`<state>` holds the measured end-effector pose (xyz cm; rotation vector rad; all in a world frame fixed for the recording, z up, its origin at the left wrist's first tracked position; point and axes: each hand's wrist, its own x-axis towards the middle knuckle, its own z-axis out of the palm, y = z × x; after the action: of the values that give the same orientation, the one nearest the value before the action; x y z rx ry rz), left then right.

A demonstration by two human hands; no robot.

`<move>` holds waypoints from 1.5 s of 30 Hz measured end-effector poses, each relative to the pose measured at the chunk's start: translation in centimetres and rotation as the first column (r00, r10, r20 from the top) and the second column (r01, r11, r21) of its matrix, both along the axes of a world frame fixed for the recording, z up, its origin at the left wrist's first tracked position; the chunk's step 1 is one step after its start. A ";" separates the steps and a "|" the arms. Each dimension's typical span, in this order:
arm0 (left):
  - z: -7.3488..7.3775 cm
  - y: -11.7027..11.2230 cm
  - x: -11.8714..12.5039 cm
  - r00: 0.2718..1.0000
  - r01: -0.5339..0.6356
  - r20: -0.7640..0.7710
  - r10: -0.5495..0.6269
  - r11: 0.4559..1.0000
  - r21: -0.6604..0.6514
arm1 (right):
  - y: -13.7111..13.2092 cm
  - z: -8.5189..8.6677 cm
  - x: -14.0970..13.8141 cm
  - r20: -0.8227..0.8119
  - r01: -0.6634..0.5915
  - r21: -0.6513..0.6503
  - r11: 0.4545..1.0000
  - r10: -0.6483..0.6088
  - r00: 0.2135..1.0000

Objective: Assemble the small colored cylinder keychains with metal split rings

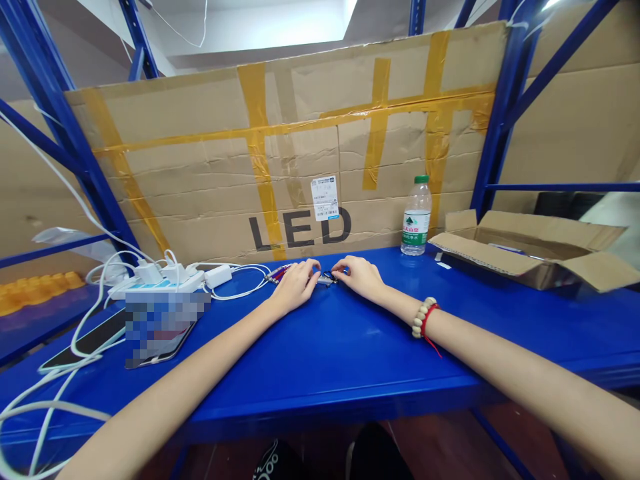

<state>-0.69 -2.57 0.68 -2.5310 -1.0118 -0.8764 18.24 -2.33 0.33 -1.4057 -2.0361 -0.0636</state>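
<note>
My left hand (295, 288) rests on the blue tabletop (320, 347) with its fingers curled together. Slim shiny pen-like items (278, 272), partly purple and red, lie beside it and run under the fingers. Facing it, my right hand (361, 277) is closed in a pinch, thumb and fingertips at a small dark piece. Between both sets of fingertips lies a small grey and black object (326, 279); its kind is too small to tell. What each hand grips is hidden by the fingers. A beaded bracelet (424, 317) and red cord circle my right wrist.
A water bottle (416, 217) stands at the back right, beside an open cardboard box (530, 250). Left are a power strip (160, 283) with white cables, a phone (87, 340) and a blurred-out flat item (165, 330). A large LED carton (210, 187) walls the back.
</note>
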 end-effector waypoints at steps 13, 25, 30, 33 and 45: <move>-0.2 0.2 0.3 0.962 0.044 -0.272 0.018 0.975 0.217 | 0.6 -0.4 0.2 -0.034 -0.009 -0.012 1.000 0.008 0.999; 0.0 -0.1 0.3 0.963 0.005 -0.270 0.004 0.999 0.034 | 0.7 -0.5 0.2 -0.079 -0.045 -0.034 0.998 0.042 0.996; 0.0 0.0 0.3 0.967 0.020 -0.252 -0.019 1.000 0.003 | 0.6 -0.4 0.1 -0.076 -0.027 -0.041 0.999 0.024 0.997; 0.0 0.1 0.2 0.968 0.027 -0.248 -0.027 1.000 -0.001 | 0.5 -0.4 0.1 -0.071 -0.022 -0.064 0.998 0.017 0.997; -0.2 0.5 -0.1 0.968 -0.182 0.145 0.205 0.970 -0.159 | 0.4 -0.2 0.0 -0.039 -0.013 -0.058 0.998 0.011 0.999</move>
<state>-0.78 -2.09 0.48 -2.4521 -1.3949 -0.9932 18.24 -1.97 0.09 -1.4192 -2.0295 0.0283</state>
